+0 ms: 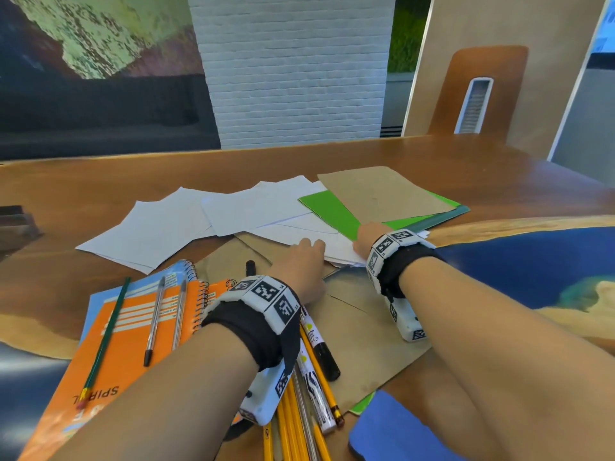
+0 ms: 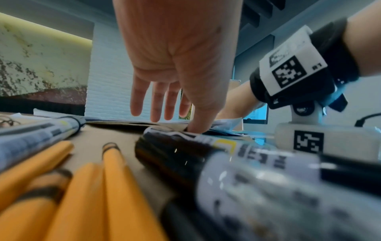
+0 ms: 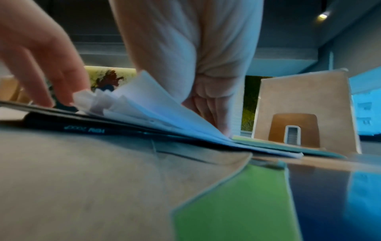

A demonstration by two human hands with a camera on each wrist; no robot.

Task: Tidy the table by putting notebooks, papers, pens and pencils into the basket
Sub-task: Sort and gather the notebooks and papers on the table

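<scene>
A loose spread of white papers [image 1: 186,224] lies fanned across the middle of the table [image 1: 466,161], overlapping one another, with a green sheet [image 1: 332,211] and a brown card sheet [image 1: 382,194] lying over their right end. The right hand [image 1: 367,234] presses on the near right corner of the pile; the right wrist view shows its thumb lifting the edges of several sheets [image 3: 144,101], which curl up against the palm. The left hand [image 1: 303,261] rests just beside it, fingers [image 2: 156,101] straight and spread, thumb down on the paper edge, holding nothing. Toward the near edge lie an orange spiral notebook [image 1: 133,327] carrying a green pencil [image 1: 106,334] and two clear pens [image 1: 156,317], and a bundle of yellow pencils [image 1: 293,420] with markers [image 1: 319,347] on a brown envelope [image 1: 359,344]. The far half of the table and its right side, toward the blue patch [image 1: 532,271], lie open.
</scene>
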